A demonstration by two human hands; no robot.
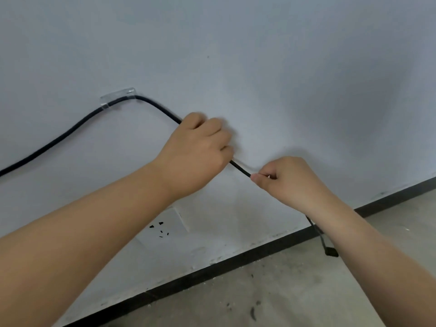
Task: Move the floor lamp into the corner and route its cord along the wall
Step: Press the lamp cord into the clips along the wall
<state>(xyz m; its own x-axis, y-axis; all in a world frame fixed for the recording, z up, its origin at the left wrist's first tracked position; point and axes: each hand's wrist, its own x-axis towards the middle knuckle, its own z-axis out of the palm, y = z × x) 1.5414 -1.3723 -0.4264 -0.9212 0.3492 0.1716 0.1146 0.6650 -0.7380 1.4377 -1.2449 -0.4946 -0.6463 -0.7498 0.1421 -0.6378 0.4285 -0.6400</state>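
Black cord (70,132) running along the pale wall (259,55), entering from the left edge, rising to the right and passing under a clear adhesive clip (118,99) stuck to the wall. Bending downward just right of the clip and descending rightward into the left hand (195,149). Left hand closing around the cord as a loose fist, knuckles lying against or very near the wall, fingers (212,128) curled together over the cord. Cord emerging again below this fist and crossing a short gap to the right hand (285,180). Right hand pinching the cord between thumb and forefinger at the tips, remaining fingers (290,164) folded toward the palm. Cord continuing behind the right wrist and hanging down, ending in a dark plug (331,252) dangling just in front of the black baseboard (212,267), near the concrete floor (283,298). White wall socket (162,228) sitting below the left wrist, lower on the wall, well apart from the plug. Both forearms reaching in from the near edge toward the wall. Floor lamp itself lying outside the view.
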